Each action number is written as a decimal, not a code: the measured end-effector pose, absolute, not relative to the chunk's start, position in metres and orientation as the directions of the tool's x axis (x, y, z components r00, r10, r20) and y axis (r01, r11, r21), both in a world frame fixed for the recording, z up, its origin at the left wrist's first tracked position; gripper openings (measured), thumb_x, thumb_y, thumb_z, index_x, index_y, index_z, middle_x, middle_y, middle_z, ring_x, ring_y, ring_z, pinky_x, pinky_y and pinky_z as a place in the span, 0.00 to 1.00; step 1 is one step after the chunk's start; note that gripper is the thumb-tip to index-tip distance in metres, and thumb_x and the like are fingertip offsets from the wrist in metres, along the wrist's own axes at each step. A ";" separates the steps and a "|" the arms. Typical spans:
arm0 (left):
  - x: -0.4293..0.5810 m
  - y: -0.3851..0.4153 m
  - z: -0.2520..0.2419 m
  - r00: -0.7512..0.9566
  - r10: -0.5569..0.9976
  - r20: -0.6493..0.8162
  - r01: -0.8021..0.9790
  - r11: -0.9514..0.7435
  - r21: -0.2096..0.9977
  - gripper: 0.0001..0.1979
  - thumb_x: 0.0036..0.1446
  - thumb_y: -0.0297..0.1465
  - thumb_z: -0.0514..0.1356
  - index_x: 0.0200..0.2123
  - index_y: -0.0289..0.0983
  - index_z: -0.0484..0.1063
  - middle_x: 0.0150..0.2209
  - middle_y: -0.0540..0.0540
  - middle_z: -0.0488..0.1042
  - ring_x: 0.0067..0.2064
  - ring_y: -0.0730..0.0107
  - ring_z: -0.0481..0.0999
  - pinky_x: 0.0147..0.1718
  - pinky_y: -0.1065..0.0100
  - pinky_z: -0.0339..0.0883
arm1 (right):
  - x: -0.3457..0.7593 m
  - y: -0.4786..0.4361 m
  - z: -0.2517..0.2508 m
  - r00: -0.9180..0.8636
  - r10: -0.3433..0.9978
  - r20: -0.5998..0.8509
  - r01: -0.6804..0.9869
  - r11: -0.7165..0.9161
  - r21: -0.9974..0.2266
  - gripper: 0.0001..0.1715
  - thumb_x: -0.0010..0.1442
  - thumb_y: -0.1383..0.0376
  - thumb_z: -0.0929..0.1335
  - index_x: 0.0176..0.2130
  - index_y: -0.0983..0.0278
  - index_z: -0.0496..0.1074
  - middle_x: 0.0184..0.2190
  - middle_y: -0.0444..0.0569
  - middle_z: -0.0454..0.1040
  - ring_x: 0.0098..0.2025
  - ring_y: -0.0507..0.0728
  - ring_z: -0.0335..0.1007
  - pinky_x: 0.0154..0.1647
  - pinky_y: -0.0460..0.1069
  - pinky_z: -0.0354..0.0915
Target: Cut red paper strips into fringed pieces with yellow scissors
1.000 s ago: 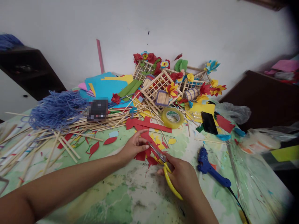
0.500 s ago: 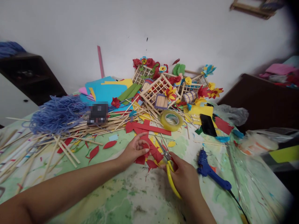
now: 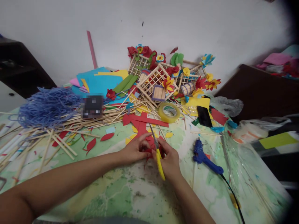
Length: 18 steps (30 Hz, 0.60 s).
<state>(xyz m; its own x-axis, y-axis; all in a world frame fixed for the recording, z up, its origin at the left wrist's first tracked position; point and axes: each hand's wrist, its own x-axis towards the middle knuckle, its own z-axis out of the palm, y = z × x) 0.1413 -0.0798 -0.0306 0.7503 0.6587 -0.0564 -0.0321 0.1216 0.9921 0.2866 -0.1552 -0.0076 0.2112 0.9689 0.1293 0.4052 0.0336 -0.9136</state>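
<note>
My right hand (image 3: 170,159) is closed round a pair of scissors (image 3: 159,163) with yellow handles. The blades point away from me, angled slightly left. Close beside it, my left hand (image 3: 134,151) has its fingers curled on a small red paper piece (image 3: 146,153), partly hidden between the two hands. Just beyond my fingers lie red paper strips (image 3: 141,125), one crossing another, with small yellow paper petals (image 3: 128,141) around them. Two red paper leaves (image 3: 107,137) rest on the table left of my left hand.
A blue glue gun (image 3: 206,158) with a black cord lies to the right. A tape roll (image 3: 169,112), a black phone (image 3: 204,116), thin wooden sticks (image 3: 114,113), blue yarn (image 3: 48,107) and stick frames with paper flowers (image 3: 157,82) spread across the back of the table.
My hands have come together, the right one moving left with the scissors. My left fingers have closed on a red paper piece that lay on the table. The view has shifted slightly.
</note>
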 end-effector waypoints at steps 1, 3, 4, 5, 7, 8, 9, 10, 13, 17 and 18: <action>0.141 -0.080 -0.032 0.754 0.655 -0.051 -0.043 0.127 0.991 0.40 0.45 0.31 0.65 0.60 0.38 0.49 0.29 0.49 0.72 0.29 0.71 0.72 0.30 0.70 0.62 | 0.286 -0.155 -0.008 0.226 0.965 0.133 0.402 0.032 -0.915 0.25 0.47 0.65 0.66 0.47 0.64 0.71 0.36 0.46 0.76 0.32 0.52 0.70 0.32 0.45 0.67; 0.140 -0.079 -0.032 0.730 0.682 -0.050 -0.071 0.148 0.986 0.40 0.45 0.31 0.65 0.59 0.39 0.51 0.29 0.50 0.73 0.30 0.70 0.72 0.30 0.70 0.62 | 0.287 -0.155 -0.008 0.254 0.959 0.129 0.405 0.016 -0.914 0.25 0.47 0.64 0.67 0.47 0.65 0.71 0.34 0.47 0.76 0.29 0.52 0.69 0.30 0.45 0.67; 0.140 -0.078 -0.032 0.704 0.708 -0.058 -0.081 0.160 0.984 0.39 0.44 0.31 0.66 0.58 0.40 0.52 0.30 0.50 0.73 0.31 0.70 0.72 0.30 0.70 0.62 | 0.287 -0.155 -0.007 0.262 0.957 0.124 0.407 0.007 -0.913 0.25 0.47 0.64 0.67 0.47 0.65 0.71 0.33 0.47 0.75 0.29 0.52 0.69 0.29 0.46 0.67; 0.140 -0.077 -0.030 0.674 0.735 -0.071 -0.086 0.174 0.981 0.38 0.44 0.31 0.66 0.58 0.40 0.53 0.30 0.50 0.73 0.31 0.70 0.72 0.29 0.71 0.62 | 0.288 -0.156 -0.007 0.269 0.956 0.121 0.408 0.001 -0.913 0.25 0.46 0.63 0.67 0.47 0.65 0.71 0.33 0.48 0.75 0.29 0.52 0.69 0.29 0.46 0.67; 0.141 -0.077 -0.027 0.625 0.775 -0.093 -0.102 0.199 0.975 0.37 0.44 0.30 0.66 0.57 0.40 0.55 0.29 0.50 0.73 0.30 0.71 0.72 0.29 0.72 0.62 | 0.288 -0.155 -0.007 0.274 0.954 0.122 0.410 -0.001 -0.912 0.26 0.46 0.63 0.67 0.47 0.66 0.70 0.33 0.48 0.75 0.28 0.52 0.68 0.29 0.46 0.66; 0.141 -0.077 -0.025 0.615 0.783 -0.100 -0.115 0.214 0.970 0.37 0.44 0.30 0.66 0.57 0.40 0.55 0.29 0.50 0.73 0.30 0.72 0.72 0.29 0.72 0.62 | 0.287 -0.155 -0.006 0.269 0.955 0.123 0.416 0.000 -0.910 0.25 0.46 0.63 0.67 0.46 0.66 0.70 0.33 0.48 0.75 0.28 0.52 0.68 0.29 0.46 0.66; 0.142 -0.077 -0.024 0.612 0.784 -0.106 -0.128 0.230 0.965 0.37 0.44 0.30 0.66 0.57 0.39 0.55 0.29 0.50 0.73 0.31 0.71 0.73 0.30 0.72 0.62 | 0.286 -0.155 -0.006 0.256 0.959 0.124 0.426 0.003 -0.905 0.24 0.47 0.64 0.66 0.46 0.66 0.71 0.32 0.47 0.75 0.28 0.51 0.67 0.29 0.45 0.66; 0.142 -0.077 -0.022 0.614 0.781 -0.109 -0.139 0.244 0.960 0.37 0.43 0.29 0.66 0.56 0.39 0.55 0.29 0.50 0.73 0.31 0.70 0.73 0.30 0.71 0.63 | 0.285 -0.155 -0.006 0.237 0.963 0.124 0.439 0.008 -0.899 0.24 0.47 0.65 0.66 0.46 0.65 0.70 0.30 0.46 0.75 0.28 0.51 0.67 0.29 0.45 0.65; 0.143 -0.077 -0.021 0.622 0.775 -0.108 -0.158 0.259 0.953 0.37 0.44 0.29 0.66 0.56 0.37 0.54 0.30 0.48 0.75 0.33 0.68 0.74 0.32 0.69 0.64 | 0.286 -0.157 -0.005 0.180 0.975 0.127 0.513 0.017 -0.858 0.23 0.49 0.65 0.64 0.47 0.64 0.70 0.25 0.42 0.72 0.26 0.50 0.65 0.28 0.44 0.63; 0.143 -0.076 -0.023 0.577 0.810 -0.106 -0.167 0.245 0.955 0.36 0.44 0.29 0.66 0.56 0.38 0.55 0.30 0.49 0.74 0.32 0.70 0.74 0.32 0.70 0.64 | 0.303 -0.164 0.001 0.170 0.976 0.135 0.721 -0.030 -0.692 0.25 0.48 0.62 0.66 0.48 0.62 0.69 0.23 0.41 0.71 0.23 0.51 0.63 0.25 0.44 0.58; 0.143 -0.076 -0.023 0.563 0.819 -0.112 -0.169 0.247 0.954 0.36 0.44 0.29 0.66 0.56 0.38 0.55 0.30 0.50 0.74 0.32 0.71 0.73 0.32 0.71 0.64 | 0.309 -0.166 0.003 0.172 0.976 0.130 0.777 -0.053 -0.627 0.26 0.48 0.61 0.67 0.49 0.61 0.69 0.24 0.42 0.71 0.24 0.51 0.64 0.25 0.45 0.57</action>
<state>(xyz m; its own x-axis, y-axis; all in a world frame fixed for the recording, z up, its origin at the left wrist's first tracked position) 0.1425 -0.0759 -0.0233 0.5627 0.8190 -0.1124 -0.1686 0.2468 0.9543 0.3091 -0.1661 0.0027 0.1721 0.9764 0.1301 0.7771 -0.0534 -0.6271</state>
